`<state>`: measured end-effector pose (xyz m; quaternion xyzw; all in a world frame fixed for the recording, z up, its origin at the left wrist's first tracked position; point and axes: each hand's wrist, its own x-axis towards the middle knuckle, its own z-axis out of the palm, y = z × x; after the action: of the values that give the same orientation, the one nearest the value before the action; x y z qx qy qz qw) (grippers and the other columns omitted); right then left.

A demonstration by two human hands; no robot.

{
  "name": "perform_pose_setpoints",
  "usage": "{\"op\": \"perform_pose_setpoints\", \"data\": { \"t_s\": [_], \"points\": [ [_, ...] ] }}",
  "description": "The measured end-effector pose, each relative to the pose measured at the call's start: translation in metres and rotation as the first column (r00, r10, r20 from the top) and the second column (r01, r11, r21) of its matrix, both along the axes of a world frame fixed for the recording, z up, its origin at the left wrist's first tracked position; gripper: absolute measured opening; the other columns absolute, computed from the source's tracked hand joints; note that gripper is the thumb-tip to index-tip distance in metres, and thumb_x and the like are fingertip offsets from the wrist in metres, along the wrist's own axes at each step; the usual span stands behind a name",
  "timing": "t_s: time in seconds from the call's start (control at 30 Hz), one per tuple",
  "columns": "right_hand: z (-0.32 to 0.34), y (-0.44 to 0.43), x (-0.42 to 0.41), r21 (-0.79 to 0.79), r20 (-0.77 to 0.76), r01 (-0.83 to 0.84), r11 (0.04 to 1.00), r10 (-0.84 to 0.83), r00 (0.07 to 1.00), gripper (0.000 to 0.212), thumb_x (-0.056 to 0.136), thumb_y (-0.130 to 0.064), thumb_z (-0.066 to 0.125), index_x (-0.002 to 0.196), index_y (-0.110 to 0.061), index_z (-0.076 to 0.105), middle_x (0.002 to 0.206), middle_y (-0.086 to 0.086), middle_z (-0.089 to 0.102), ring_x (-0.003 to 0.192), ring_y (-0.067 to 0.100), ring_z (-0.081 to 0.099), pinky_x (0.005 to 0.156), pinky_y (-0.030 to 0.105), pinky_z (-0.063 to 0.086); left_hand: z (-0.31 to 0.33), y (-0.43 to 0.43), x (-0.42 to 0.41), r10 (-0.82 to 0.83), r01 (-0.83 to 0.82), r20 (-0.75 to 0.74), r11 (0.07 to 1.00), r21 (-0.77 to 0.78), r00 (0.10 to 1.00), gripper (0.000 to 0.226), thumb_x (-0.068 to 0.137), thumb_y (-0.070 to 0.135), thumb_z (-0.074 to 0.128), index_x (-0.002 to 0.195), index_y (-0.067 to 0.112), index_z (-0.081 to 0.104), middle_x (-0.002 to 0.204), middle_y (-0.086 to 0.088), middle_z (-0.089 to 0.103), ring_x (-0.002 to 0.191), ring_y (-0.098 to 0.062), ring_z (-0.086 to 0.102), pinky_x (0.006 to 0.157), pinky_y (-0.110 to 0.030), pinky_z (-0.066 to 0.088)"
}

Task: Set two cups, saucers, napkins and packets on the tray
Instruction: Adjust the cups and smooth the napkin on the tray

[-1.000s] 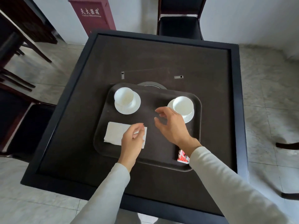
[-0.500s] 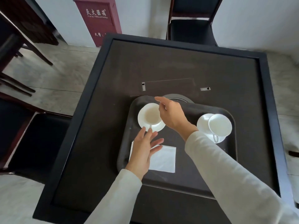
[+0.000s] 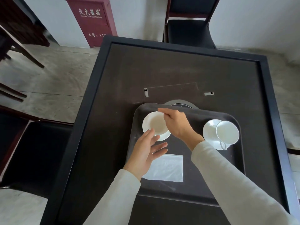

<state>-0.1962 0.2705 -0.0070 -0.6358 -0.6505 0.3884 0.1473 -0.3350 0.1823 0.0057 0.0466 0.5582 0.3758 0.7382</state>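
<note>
A dark tray [image 3: 211, 112] lies on the black table. At its far left a white cup [image 3: 155, 124] stands on a white saucer [image 3: 163, 138]. My right hand [image 3: 177, 124] reaches across it, fingers pinched on the cup's far rim. My left hand [image 3: 144, 153] is open and flat, its fingertips at the saucer's near edge. A second cup [image 3: 227, 132] stands on its saucer [image 3: 209, 132] at the tray's right, handle toward me. A white napkin [image 3: 168, 168] lies flat near the tray's front. No packet shows; my right sleeve covers the front right corner.
The table has a raised black border [image 3: 90, 111] and a round inset [image 3: 180, 103] just behind the tray. A dark chair [image 3: 190, 30] stands at the far side, another chair [image 3: 32, 151] at the left, and a red cabinet [image 3: 92, 18] against the wall.
My right hand left the right cup and crossed to the left cup's rim. My left hand came off the napkin, opened and moved to the saucer. The packet went out of sight.
</note>
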Motion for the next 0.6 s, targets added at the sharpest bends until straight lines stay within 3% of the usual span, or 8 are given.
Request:
{"op": "perform_pose_setpoints", "data": {
  "t_s": [0.1,0.2,0.27,0.33,0.47,0.6],
  "points": [
    [-0.001,-0.008,0.003,0.013,-0.006,0.094,0.995,-0.094,0.996,0.036,0.104,-0.018,0.047,0.134,-0.02,0.066,0.122,0.006,0.073,0.11,0.026,0.064,0.09,0.021,0.044,0.0,0.008,-0.007,-0.073,0.075,-0.103,0.997,0.011,0.992,0.039,0.1,0.044,0.059,0.135,0.031,0.052,0.13,-0.003,0.064,0.103,-0.027,0.074,0.078,-0.039,0.064],
    [-0.003,-0.017,0.005,0.035,0.009,0.187,0.982,-0.187,0.982,0.029,0.103,-0.022,0.05,0.119,-0.019,0.073,0.088,-0.001,0.072,0.081,0.022,0.059,0.07,0.013,0.035,0.002,0.018,-0.014,-0.175,0.186,-0.213,0.982,0.033,0.961,0.048,0.101,0.044,0.056,0.146,0.035,0.043,0.134,-0.002,0.06,0.108,-0.024,0.07,0.079,-0.038,0.063],
    [-0.003,-0.021,0.008,0.029,0.001,0.241,0.97,-0.241,0.97,0.024,0.101,-0.022,0.052,0.099,-0.015,0.075,0.074,0.001,0.069,0.074,0.028,0.059,0.064,0.025,0.038,0.004,0.025,-0.017,-0.234,0.261,-0.286,0.964,0.058,0.929,0.05,0.102,0.044,0.055,0.15,0.04,0.039,0.136,0.0,0.056,0.109,-0.021,0.068,0.08,-0.036,0.063],
    [-0.003,-0.027,0.01,-0.015,-0.05,0.299,0.954,-0.3,0.953,0.024,0.097,-0.02,0.055,0.083,-0.013,0.073,0.069,0.006,0.069,0.073,0.031,0.068,0.069,0.034,0.053,0.006,0.03,-0.02,-0.253,0.299,-0.336,0.95,0.093,0.907,0.053,0.102,0.043,0.055,0.151,0.043,0.035,0.14,0.005,0.05,0.113,-0.021,0.066,0.084,-0.037,0.061],
    [-0.003,-0.042,0.007,-0.214,-0.208,0.452,0.866,-0.493,0.845,0.018,0.091,-0.017,0.064,0.089,-0.021,0.081,0.07,-0.007,0.076,0.067,0.012,0.075,0.068,0.032,0.064,0.003,0.039,-0.023,-0.215,0.276,-0.375,0.954,0.116,0.902,0.065,0.101,0.037,0.059,0.156,0.044,0.025,0.137,0.009,0.046,0.124,-0.024,0.061,0.087,-0.038,0.056],
    [-0.006,-0.054,0.002,-0.326,-0.243,0.512,0.795,-0.594,0.767,0.02,0.087,-0.014,0.07,0.105,-0.013,0.078,0.07,-0.008,0.076,0.066,0.011,0.076,0.063,0.028,0.063,-0.006,0.042,-0.025,-0.179,0.25,-0.388,0.958,0.14,0.904,0.062,0.1,0.037,0.06,0.154,0.042,0.03,0.138,0.007,0.053,0.129,-0.022,0.056,0.083,-0.031,0.056]
  ]
}}
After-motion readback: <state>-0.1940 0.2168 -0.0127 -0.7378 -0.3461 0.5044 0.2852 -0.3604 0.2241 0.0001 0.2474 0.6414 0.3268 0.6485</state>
